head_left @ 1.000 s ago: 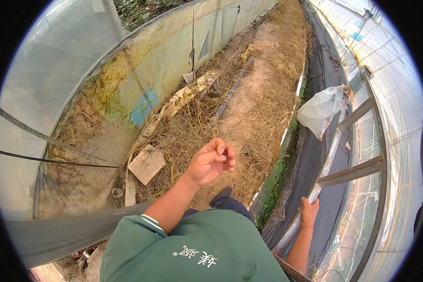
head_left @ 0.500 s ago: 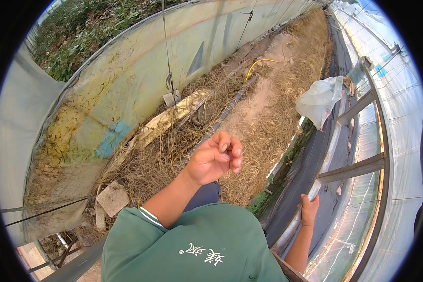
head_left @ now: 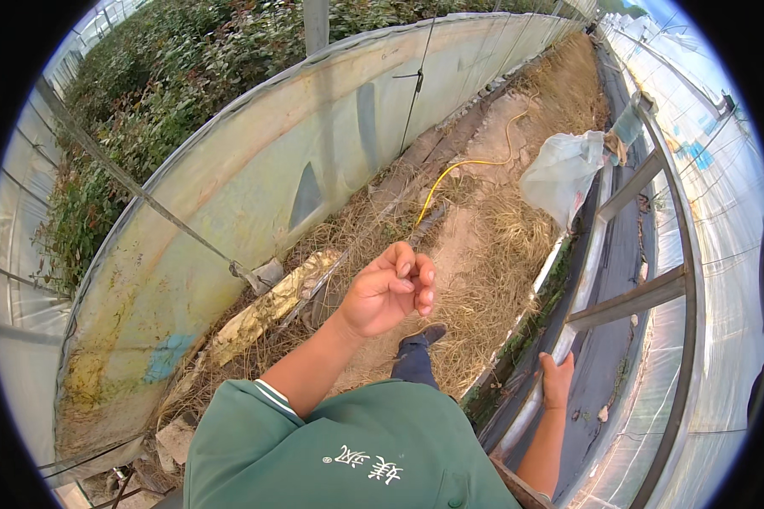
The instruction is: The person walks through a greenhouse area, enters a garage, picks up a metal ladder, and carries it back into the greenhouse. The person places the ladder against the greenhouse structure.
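Right grip point(head_left: 557, 379) closed on one metal rail point(head_left: 598, 246); left grip point(head_left: 389, 288) curled, empty.

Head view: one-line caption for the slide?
Left hand raised, fingers curled, over a straw-strewn path; right hand gripping a metal rail.

A single head-worn fisheye view is given — the scene is seen from above, looking steeply down, green-shirted chest close at the lower centre.

two hands: left hand point(head_left: 388, 293) mid-frame, right hand point(head_left: 557, 379) lower right; one white plastic bag point(head_left: 560, 174) upper right; one yellow hose point(head_left: 450, 174); one dark shoe point(head_left: 424, 336).
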`<action>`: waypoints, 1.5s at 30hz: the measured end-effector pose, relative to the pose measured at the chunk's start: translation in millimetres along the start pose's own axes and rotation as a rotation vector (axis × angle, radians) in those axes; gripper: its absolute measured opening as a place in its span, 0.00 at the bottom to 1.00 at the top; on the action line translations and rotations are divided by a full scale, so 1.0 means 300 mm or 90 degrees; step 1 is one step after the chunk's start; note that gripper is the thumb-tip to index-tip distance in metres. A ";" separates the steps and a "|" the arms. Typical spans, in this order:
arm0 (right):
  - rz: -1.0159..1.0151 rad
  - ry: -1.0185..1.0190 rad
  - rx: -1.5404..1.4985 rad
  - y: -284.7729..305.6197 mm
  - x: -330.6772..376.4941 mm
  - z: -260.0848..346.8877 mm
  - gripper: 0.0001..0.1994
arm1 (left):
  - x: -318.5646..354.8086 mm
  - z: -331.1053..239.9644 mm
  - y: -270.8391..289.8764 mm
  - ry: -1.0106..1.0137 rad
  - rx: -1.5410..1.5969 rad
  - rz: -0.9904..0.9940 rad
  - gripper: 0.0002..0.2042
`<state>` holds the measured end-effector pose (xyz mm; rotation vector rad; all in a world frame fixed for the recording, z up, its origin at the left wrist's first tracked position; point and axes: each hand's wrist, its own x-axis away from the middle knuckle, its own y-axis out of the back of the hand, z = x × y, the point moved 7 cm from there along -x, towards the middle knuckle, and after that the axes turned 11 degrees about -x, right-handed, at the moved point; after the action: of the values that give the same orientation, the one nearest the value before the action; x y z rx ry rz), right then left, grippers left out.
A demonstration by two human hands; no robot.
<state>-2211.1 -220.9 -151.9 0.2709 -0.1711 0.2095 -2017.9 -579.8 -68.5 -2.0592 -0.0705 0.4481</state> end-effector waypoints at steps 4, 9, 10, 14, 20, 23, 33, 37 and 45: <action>0.016 0.025 -0.035 -0.041 -0.435 0.067 0.14 | -0.406 0.083 0.196 0.008 -0.039 -0.068 0.08; -0.011 0.007 -0.008 -0.001 -0.945 0.251 0.14 | -0.814 0.130 0.500 0.004 -0.103 -0.269 0.07; -0.004 0.005 0.009 0.005 -1.040 0.286 0.15 | -0.863 0.137 0.581 0.012 -0.125 -0.332 0.07; 0.001 0.018 -0.014 -0.004 -1.408 0.370 0.17 | -0.995 0.189 0.961 0.054 -0.199 -0.538 0.08; -0.026 0.002 0.009 -0.095 -2.018 0.388 0.17 | -1.277 0.355 1.576 0.142 -0.227 -0.806 0.09; -0.028 0.002 0.014 -0.138 -2.339 0.465 0.17 | -1.564 0.447 1.761 0.213 -0.255 -0.834 0.08; -0.070 -0.014 -0.002 -0.171 -3.318 0.654 0.17 | -2.813 0.591 2.004 0.454 -0.756 -0.513 0.05; -0.083 0.003 -0.004 -0.157 -3.813 0.572 0.16 | -3.116 0.657 2.275 0.386 -0.780 -0.546 0.05; -0.092 -0.011 -0.043 -0.152 -4.705 0.591 0.16 | -3.493 0.845 2.696 0.485 -0.700 -0.729 0.07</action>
<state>-3586.0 -570.2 -270.0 0.2175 -0.1742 0.0588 -3186.9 -1026.0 -569.5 -2.5806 -1.1523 -1.3363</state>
